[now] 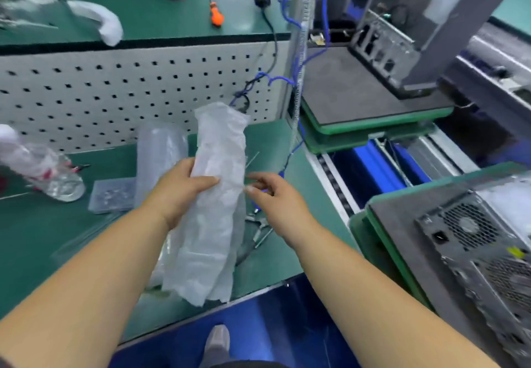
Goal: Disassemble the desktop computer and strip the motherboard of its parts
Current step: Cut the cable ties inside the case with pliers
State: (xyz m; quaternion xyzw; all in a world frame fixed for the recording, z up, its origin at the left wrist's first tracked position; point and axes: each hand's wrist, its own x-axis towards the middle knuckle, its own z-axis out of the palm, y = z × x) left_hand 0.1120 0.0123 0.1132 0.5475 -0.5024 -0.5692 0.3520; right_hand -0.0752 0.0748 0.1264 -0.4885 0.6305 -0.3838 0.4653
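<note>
A worker at a green-matted bench (43,238) holds a long roll of bubble wrap (214,195) upright at the centre of the view, with the desktop computer (471,252) waiting unopened at about four o'clock on a grey pad over a green tray (382,241). The left hand (184,186) grips the roll round its middle, thumb laid across the front and fingers curled behind. The right hand (273,195) is just beside the roll's right edge, fingers loosely bent — whether its fingertips pinch the plastic or only brush it cannot be told through the blur.

By the look of it, stripping has not begun: the computer's back panel, with its fan grilles, faces the worker and the casing looks whole. This reads as preparation, the wrap being handled or cleared before the machine is touched.

A clear plastic bottle (48,172) lies at nine o'clock, a small clear tray (112,196) of what may be screws next to it, and an orange-handled screwdriver (216,14) rests on the upper shelf at twelve. Metal hand tools (258,229) lie on the mat under the right wrist.

The next move likely calls for setting the wrap down, then fetching a screwdriver — the side panel must come off first.
</note>
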